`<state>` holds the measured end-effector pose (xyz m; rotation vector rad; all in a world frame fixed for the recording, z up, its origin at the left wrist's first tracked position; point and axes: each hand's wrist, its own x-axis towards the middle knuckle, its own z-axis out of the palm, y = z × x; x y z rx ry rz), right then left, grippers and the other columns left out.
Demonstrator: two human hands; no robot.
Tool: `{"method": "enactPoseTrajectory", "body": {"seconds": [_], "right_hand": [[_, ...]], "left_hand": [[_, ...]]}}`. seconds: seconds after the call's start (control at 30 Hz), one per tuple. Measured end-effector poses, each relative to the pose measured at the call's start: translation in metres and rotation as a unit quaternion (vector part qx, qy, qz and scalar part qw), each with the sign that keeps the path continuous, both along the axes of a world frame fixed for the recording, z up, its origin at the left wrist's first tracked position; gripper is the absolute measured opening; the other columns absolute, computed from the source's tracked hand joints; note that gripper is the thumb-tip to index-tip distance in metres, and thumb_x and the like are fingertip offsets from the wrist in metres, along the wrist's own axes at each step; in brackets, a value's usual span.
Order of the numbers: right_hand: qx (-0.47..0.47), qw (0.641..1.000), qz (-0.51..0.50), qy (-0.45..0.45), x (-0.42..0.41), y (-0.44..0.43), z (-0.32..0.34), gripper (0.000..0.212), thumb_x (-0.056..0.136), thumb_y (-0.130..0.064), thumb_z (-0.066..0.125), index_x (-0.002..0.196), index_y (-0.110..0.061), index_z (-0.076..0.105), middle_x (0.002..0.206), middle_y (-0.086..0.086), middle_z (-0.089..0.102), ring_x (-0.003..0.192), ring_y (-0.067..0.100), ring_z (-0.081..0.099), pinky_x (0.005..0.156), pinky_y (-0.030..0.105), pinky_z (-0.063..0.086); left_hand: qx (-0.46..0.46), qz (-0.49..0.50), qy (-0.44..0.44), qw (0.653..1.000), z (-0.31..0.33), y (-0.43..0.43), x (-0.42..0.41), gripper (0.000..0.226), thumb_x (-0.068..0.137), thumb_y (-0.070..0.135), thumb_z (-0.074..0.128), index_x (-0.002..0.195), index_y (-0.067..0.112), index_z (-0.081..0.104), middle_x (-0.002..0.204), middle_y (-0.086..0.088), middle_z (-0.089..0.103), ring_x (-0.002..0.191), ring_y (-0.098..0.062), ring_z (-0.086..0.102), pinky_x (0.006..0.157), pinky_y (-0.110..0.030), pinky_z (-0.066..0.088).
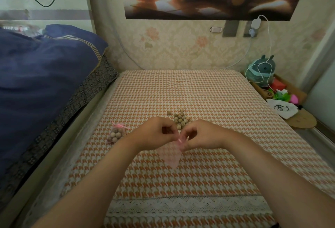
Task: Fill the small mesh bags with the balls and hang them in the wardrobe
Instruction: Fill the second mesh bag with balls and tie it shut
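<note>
An empty pink mesh bag [171,153] hangs over the orange houndstooth tablecloth [208,97], held at its top by both hands. My left hand [155,132] pinches the left side of the bag's mouth, and my right hand [201,136] pinches the right side. Just beyond my fingers lies a pile of several small wooden balls [180,118]. A filled pink mesh bag [117,133], tied at the top, lies on the cloth to the left of my left hand.
A bed with a dark blue quilt [41,75] runs along the left. At the right, a low shelf holds a plush toy [262,70], a white pouch [282,109] and small colourful items. A white charger cable [270,46] hangs from the wall.
</note>
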<state>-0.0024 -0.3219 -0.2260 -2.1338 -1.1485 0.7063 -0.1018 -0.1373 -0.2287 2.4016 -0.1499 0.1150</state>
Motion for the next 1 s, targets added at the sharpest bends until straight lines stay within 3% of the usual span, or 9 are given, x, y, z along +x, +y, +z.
{"method": "enactPoseTrajectory", "body": {"seconds": [0.13,0.2,0.3,0.4,0.53,0.67,0.77,0.87,1.0], "right_hand": [[-0.014,0.998,-0.014,-0.054,0.0,0.001,-0.002,0.02,0.078,-0.038,0.083,0.081,-0.022,0.072,0.079,-0.006,0.067,0.074,0.006,0.057,0.077,0.04,0.055],[-0.006,0.998,-0.018,-0.058,0.0,0.001,-0.002,0.02,0.079,-0.038,0.083,0.081,-0.021,0.073,0.081,0.0,0.069,0.073,0.009,0.057,0.078,0.044,0.055],[0.011,0.999,-0.02,-0.027,0.001,-0.002,-0.001,0.006,0.082,-0.027,0.083,0.084,-0.025,0.078,0.088,-0.001,0.074,0.077,0.01,0.062,0.081,0.042,0.057],[-0.004,1.0,-0.005,-0.013,0.001,-0.004,0.002,0.01,0.082,-0.027,0.082,0.078,-0.035,0.076,0.082,-0.014,0.072,0.08,0.004,0.065,0.085,0.037,0.057],[-0.059,0.994,0.007,-0.095,0.0,-0.001,0.005,0.012,0.081,-0.038,0.08,0.074,-0.037,0.071,0.081,-0.018,0.066,0.079,0.001,0.062,0.076,0.031,0.053],[-0.051,0.99,-0.005,-0.133,-0.002,-0.001,0.007,0.011,0.083,-0.042,0.079,0.087,-0.031,0.078,0.088,-0.02,0.065,0.088,0.0,0.06,0.083,0.03,0.051],[-0.049,0.987,0.004,-0.154,-0.004,-0.003,0.011,0.007,0.082,-0.043,0.079,0.082,-0.039,0.074,0.09,-0.024,0.062,0.09,-0.001,0.058,0.085,0.029,0.051],[-0.093,0.968,0.018,-0.234,-0.004,-0.001,0.013,0.013,0.081,-0.05,0.075,0.086,-0.04,0.069,0.094,-0.022,0.061,0.096,0.004,0.058,0.092,0.031,0.043],[-0.139,0.948,0.022,-0.286,-0.005,0.005,0.01,0.019,0.081,-0.052,0.073,0.091,-0.038,0.064,0.105,-0.015,0.067,0.1,0.011,0.06,0.102,0.038,0.035]], "left_hand": [[-0.042,-0.02,0.043,0.998,-0.004,-0.005,-0.001,0.01,0.085,0.033,0.074,0.087,0.024,0.072,0.077,0.014,0.066,0.067,-0.004,0.057,0.064,-0.022,0.05],[-0.045,-0.013,0.041,0.998,-0.006,-0.007,-0.001,0.012,0.082,0.031,0.078,0.088,0.022,0.073,0.071,0.017,0.062,0.059,0.002,0.051,0.059,-0.016,0.043],[-0.036,0.01,0.017,0.999,-0.004,-0.006,-0.001,0.006,0.082,0.024,0.078,0.083,0.019,0.074,0.06,0.018,0.058,0.053,0.004,0.049,0.054,-0.013,0.04],[-0.041,0.013,0.017,0.999,-0.001,-0.004,0.0,0.004,0.082,0.018,0.076,0.08,0.017,0.073,0.058,0.016,0.059,0.053,0.003,0.051,0.052,-0.014,0.041],[-0.011,0.002,0.038,0.999,-0.004,-0.007,0.001,0.003,0.082,0.019,0.072,0.083,0.021,0.072,0.069,0.004,0.064,0.059,-0.003,0.054,0.058,-0.024,0.047],[-0.006,-0.005,0.055,0.998,-0.007,-0.004,0.003,0.011,0.083,0.018,0.069,0.091,0.025,0.074,0.079,-0.007,0.068,0.065,-0.011,0.057,0.061,-0.033,0.049],[0.021,-0.006,0.063,0.998,-0.005,-0.001,0.002,0.008,0.083,0.022,0.071,0.088,0.026,0.075,0.078,-0.001,0.07,0.065,-0.007,0.059,0.061,-0.029,0.05],[0.086,-0.017,0.074,0.993,-0.004,0.002,0.002,0.008,0.081,0.032,0.073,0.079,0.027,0.069,0.072,0.01,0.063,0.062,-0.002,0.054,0.061,-0.025,0.046],[0.137,0.007,0.079,0.987,-0.003,0.007,0.003,0.016,0.081,0.039,0.071,0.074,0.028,0.061,0.074,0.01,0.062,0.069,-0.012,0.059,0.067,-0.038,0.053]]}}
